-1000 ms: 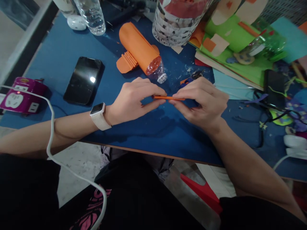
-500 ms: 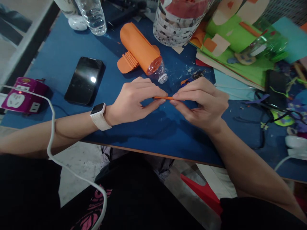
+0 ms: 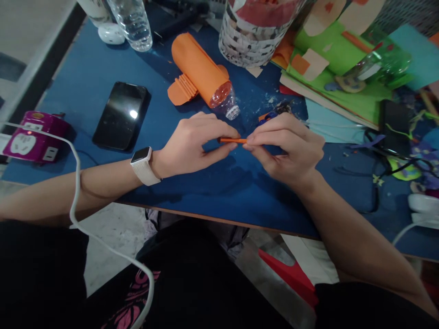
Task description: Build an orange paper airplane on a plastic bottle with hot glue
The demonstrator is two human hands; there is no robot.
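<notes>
A thin folded strip of orange paper (image 3: 233, 140) is held level just above the blue table (image 3: 226, 192). My left hand (image 3: 195, 146), with a white watch at the wrist, pinches its left end between thumb and fingers. My right hand (image 3: 286, 148) pinches its right end, and most of the strip is hidden under those fingers. Just behind my hands lies a plastic bottle wrapped in orange paper (image 3: 202, 71), with an orange pleated fan (image 3: 181, 89) stuck to its side.
A black phone (image 3: 120, 115) lies left of my hands and a purple power strip (image 3: 30, 136) with a white cable (image 3: 75, 183) sits at the table's left edge. Clear water bottles (image 3: 132, 23), a woven basket (image 3: 254, 32), stacked coloured paper (image 3: 336, 68) and scissors (image 3: 274, 112) crowd the back and right.
My hands have drawn closer together along the orange strip, so less of it shows between them. Nothing else on the table has moved.
</notes>
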